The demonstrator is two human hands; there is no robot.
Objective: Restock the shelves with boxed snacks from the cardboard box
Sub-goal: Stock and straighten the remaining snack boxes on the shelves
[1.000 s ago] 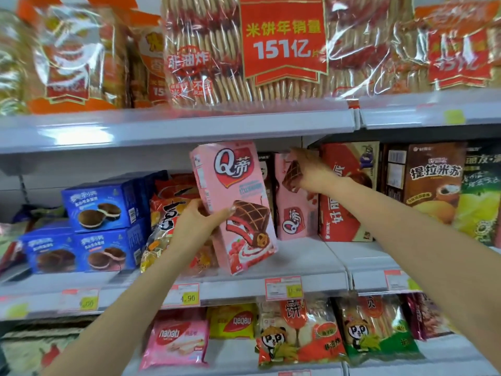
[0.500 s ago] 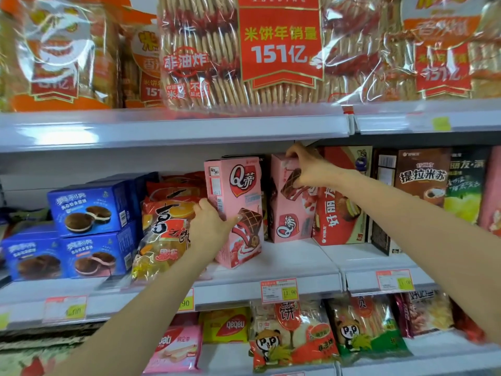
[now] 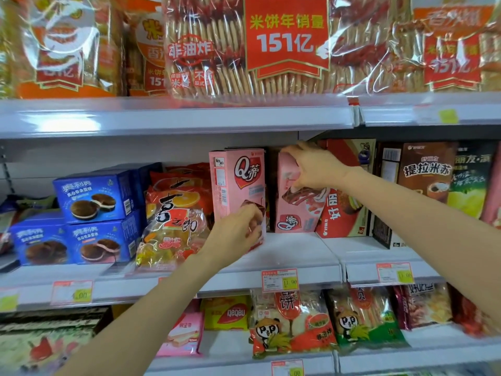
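Note:
Two pink snack boxes stand on the middle shelf. My left hand grips the lower front of the left pink box, which stands upright near the shelf's front. My right hand holds the top of the second pink box, which is upside down, further back, and leans against a red box. The cardboard box is out of view.
Blue cookie boxes and a bag of jellies sit left of the pink boxes. Brown and green boxes stand to the right. Large rice-cracker bags fill the top shelf; bagged snacks lie below.
My left hand has carried its pink box from tilted in the air to upright on the shelf. My right hand has stayed on top of the second box.

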